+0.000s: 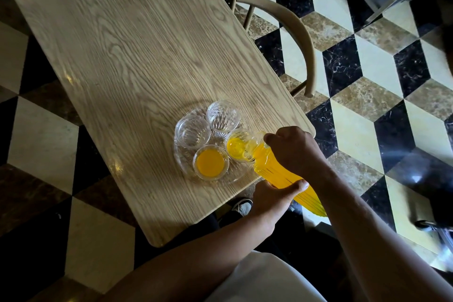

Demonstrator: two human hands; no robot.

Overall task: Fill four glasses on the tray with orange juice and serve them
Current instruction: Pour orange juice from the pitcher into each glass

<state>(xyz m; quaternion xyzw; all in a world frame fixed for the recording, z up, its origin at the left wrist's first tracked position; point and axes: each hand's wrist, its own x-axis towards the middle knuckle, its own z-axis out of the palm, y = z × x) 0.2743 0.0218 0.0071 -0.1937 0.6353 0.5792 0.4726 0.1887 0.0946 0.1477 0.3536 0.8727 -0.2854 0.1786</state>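
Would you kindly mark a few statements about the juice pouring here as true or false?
1. Two glasses on the tray are empty. True: the far glass and the left glass hold no juice.
2. The near glass holds juice. True.
3. The jug is held with one hand only. False: the right hand and the left hand both hold it.
4. The jug stands upright on the table. False: it is tilted over the right glass.
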